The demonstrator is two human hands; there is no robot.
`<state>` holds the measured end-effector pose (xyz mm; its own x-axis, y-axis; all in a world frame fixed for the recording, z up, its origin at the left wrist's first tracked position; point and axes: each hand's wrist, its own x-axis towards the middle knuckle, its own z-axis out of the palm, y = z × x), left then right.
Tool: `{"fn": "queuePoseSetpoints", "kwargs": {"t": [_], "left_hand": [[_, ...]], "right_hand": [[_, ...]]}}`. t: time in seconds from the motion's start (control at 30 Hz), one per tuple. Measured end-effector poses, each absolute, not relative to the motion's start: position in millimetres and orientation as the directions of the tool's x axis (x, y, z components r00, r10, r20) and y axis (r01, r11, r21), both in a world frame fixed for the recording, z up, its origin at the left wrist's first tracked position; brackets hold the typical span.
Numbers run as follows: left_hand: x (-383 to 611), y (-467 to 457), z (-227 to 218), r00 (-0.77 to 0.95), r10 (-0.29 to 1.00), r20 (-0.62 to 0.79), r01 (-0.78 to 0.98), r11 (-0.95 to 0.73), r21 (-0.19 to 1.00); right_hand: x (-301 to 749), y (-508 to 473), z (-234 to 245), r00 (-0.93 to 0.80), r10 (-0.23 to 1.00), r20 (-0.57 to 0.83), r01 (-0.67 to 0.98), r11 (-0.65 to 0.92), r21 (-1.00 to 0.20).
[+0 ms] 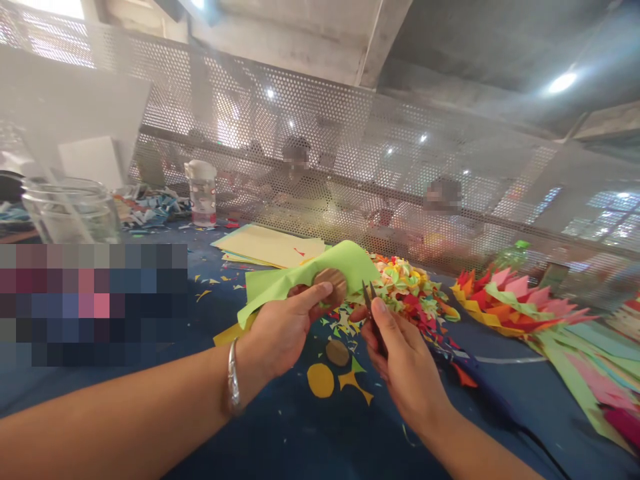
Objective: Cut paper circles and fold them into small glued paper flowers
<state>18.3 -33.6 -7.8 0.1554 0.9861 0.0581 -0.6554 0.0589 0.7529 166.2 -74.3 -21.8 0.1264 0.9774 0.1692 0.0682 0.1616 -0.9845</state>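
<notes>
My left hand (290,320) pinches a brown round disc (331,285) against a sheet of light green paper (357,257), thumb on top of the disc. The paper's right end curls upward. In my right hand (400,347) is a pair of scissors (370,300), its blades pointing up beside the paper's right edge and slightly apart. Below, on the blue tabletop (240,433), lie a second brown disc (337,353), a yellow paper circle (321,381) and a yellow scrap (356,385). A yellow sheet (233,333) shows under the green one.
Pale paper sheets (273,241) lie behind my hands, beside a heap of colourful cut pieces (410,280). Spiky folded paper (520,303) stands right. A glass jar (73,210) and a bottle (202,193) stand left. A perforated screen (350,140) rises behind, with people beyond.
</notes>
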Motion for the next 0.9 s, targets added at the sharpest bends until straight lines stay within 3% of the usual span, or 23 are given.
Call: {"fn": "queuePoseSetpoints", "kwargs": {"t": [0.27,0.53,0.9], "left_hand": [[17.8,-34.0,-1.7,0.090,0.996,0.009,-0.755,0.063,0.653],[20.8,-44.3,-2.8,0.094,0.995,-0.028,-0.749,0.090,0.656],[21.3,-46.4,-1.5,0.081,0.996,0.036,-0.759,0.038,0.650]], "right_hand": [[159.7,-78.3,-26.4,0.023,0.993,0.116,-0.003,0.116,-0.993],[155.9,-78.7,-23.7,-0.033,0.997,0.075,-0.148,0.070,-0.986],[153.1,-78.6,-22.5,-0.053,0.998,0.044,-0.222,0.031,-0.975]]}}
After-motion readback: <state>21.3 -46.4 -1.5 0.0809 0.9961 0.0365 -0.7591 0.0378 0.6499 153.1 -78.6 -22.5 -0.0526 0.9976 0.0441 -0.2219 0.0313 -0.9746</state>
